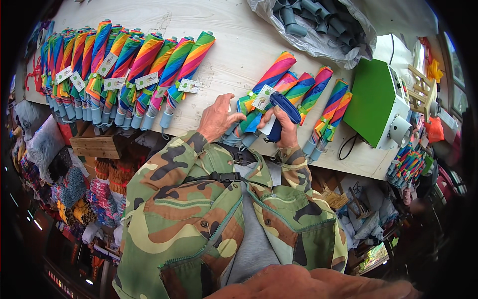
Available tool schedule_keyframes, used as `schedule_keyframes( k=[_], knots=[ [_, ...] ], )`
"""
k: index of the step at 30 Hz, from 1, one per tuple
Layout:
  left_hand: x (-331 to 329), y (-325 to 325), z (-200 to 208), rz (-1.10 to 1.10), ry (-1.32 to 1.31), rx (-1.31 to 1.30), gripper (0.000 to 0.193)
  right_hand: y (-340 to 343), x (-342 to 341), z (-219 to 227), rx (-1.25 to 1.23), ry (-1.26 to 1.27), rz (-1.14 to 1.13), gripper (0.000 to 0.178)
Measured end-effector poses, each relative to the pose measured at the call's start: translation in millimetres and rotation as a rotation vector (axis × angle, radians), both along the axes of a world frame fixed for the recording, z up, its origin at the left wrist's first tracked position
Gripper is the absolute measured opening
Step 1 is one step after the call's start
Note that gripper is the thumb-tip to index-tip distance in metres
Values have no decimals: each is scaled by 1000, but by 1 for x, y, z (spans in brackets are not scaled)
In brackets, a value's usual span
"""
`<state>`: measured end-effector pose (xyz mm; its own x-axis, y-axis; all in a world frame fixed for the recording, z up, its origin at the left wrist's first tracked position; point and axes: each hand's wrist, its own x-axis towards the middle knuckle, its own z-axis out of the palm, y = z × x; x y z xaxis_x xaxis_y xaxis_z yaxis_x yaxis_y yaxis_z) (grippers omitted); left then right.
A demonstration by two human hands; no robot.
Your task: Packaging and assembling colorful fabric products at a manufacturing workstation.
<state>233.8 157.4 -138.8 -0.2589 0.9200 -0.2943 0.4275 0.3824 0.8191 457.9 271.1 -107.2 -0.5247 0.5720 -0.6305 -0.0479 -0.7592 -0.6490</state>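
Several folded rainbow umbrellas [275, 70] with grey-blue handles lie on the table right of centre, in front of me. My left hand [217, 117] is just left of them, thumb and fingers apart. My right hand [285, 128] is closed round a dark blue tag gun [285, 107], held over these umbrellas. A white card tag [263, 97] rests on the nearest umbrellas, beside the tool's upper end. Another white piece [268, 125] shows by the right fingers, partly hidden. To their right lie further rainbow umbrellas [330, 113] without visible card tags.
A row of tagged rainbow umbrellas [149, 60] lies on the left of the pale table [219, 60]. A clear plastic bag [366, 35] of grey tubular parts [294, 29] stands at the back right. A green and white machine [371, 97] sits at the right, with a black cord loop beside it.
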Motion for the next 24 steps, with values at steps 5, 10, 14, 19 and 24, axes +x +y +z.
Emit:
schedule_keyframes(
  k=[5, 10, 14, 19, 24],
  knots=[
    [14, -5, -11, -186, 91, -219, 73, 7, -6, 12, 43, -20, -9, 40],
    [-8, -25, -14, -127, 450, -234, 63, -6, -28, 9, 18, -37, 34, 33],
    [-23, -39, 4, -42, 421, -186, 74, -16, -38, 2, -19, -10, 96, 29],
    [-25, -27, 23, 158, 250, -66, 75, -22, -41, -4, -118, 53, 120, 34],
    [-33, 4, -9, 293, 155, 21, 62, -23, -43, -7, -111, 55, 129, 34]
  ],
)
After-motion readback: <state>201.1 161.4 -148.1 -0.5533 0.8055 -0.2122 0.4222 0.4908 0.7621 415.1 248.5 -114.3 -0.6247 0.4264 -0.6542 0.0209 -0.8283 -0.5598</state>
